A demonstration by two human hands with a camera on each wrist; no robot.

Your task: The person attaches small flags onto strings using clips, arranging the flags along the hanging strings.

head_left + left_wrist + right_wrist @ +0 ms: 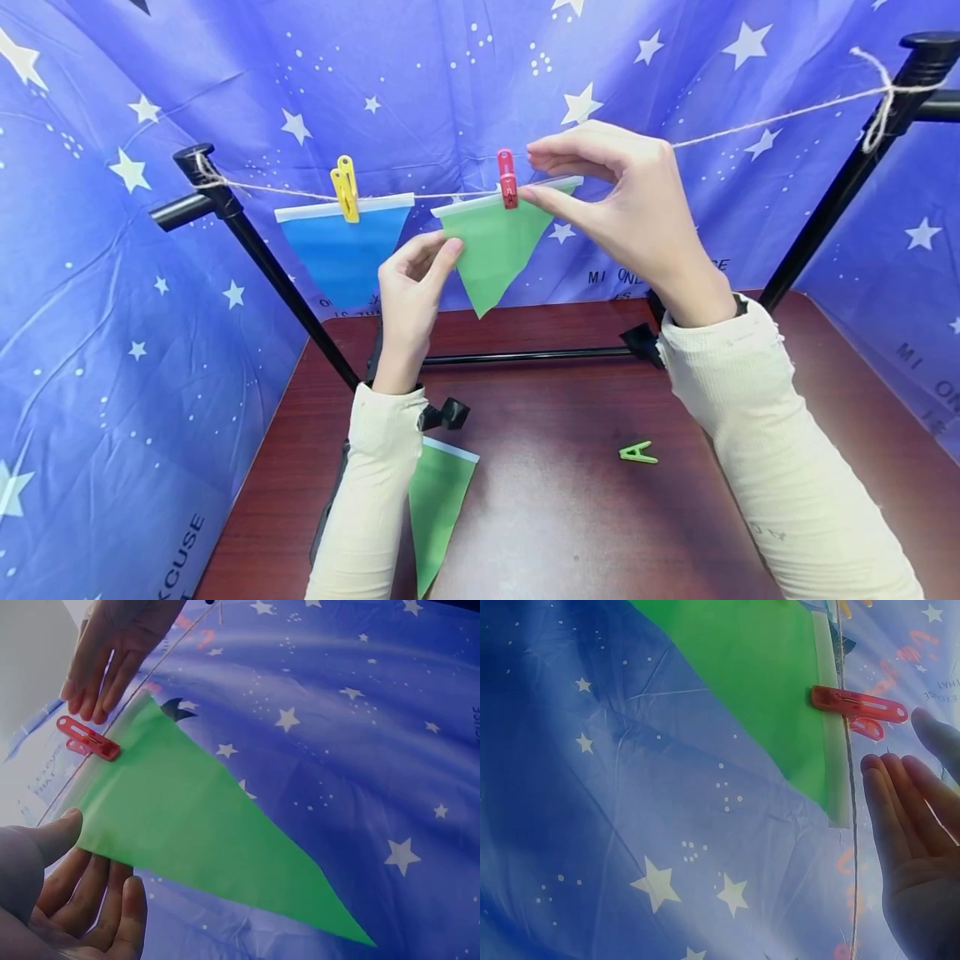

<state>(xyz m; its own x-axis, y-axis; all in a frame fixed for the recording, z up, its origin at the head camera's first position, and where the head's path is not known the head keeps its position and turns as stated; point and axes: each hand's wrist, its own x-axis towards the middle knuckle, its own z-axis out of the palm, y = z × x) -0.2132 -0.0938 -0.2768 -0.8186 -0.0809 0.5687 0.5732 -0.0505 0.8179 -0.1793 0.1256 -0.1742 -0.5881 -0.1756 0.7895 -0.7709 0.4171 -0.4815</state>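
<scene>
Clipping between the ends of the string (757, 125) seems done: the green pennant (491, 250) is pinched by the left hand (411, 287), the right hand (637, 200) spread beside the red clip (507, 179); release seems needed.

Green pennant (492, 250) in red clip (507, 178), tip down

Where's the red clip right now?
In the head view, the red clip is just right of centre, on the string at the top edge of the hanging green pennant, between the yellow clip and the right hand.
</scene>
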